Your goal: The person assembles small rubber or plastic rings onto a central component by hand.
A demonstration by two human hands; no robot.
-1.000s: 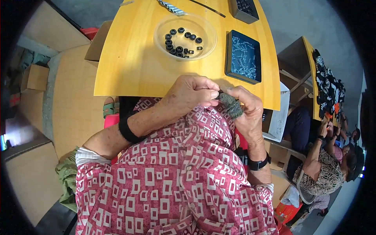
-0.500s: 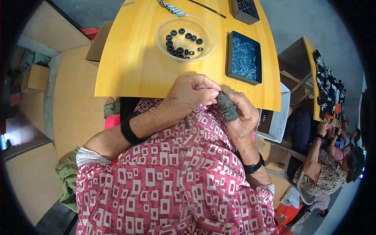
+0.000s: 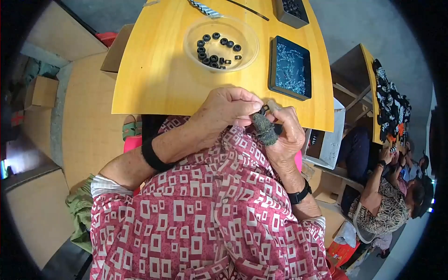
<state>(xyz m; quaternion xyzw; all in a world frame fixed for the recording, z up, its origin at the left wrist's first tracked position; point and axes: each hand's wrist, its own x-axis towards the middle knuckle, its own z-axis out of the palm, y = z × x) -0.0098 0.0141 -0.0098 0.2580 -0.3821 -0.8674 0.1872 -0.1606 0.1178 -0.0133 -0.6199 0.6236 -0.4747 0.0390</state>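
Observation:
Just over the table's front edge, my right hand (image 3: 288,132) is closed round a dark green braided cord bundle (image 3: 264,128). Its thumb is raised beside a small black ring-like piece (image 3: 264,108) at the bundle's upper end. My left hand (image 3: 226,107) pinches thumb and forefinger together right beside that piece; what lies between the fingertips is hidden. Farther off on the table is a clear round plastic bowl (image 3: 191,55) with several black ring-shaped parts (image 3: 213,59) in it. To its right a black tray (image 3: 289,92) holds many tiny shiny pieces (image 3: 290,65).
The yellow table (image 3: 154,88) also bears a grey box (image 3: 298,22) of dark parts, a thin black strip (image 3: 247,9) and a striped strap (image 3: 204,8). A cardboard box (image 3: 116,51) stands at its left edge. At right, another person (image 3: 382,205) works at a second table.
My right hand has turned and shifted slightly left with the cord bundle, and the black piece at its upper end now shows. The left hand keeps its pinch in nearly the same place.

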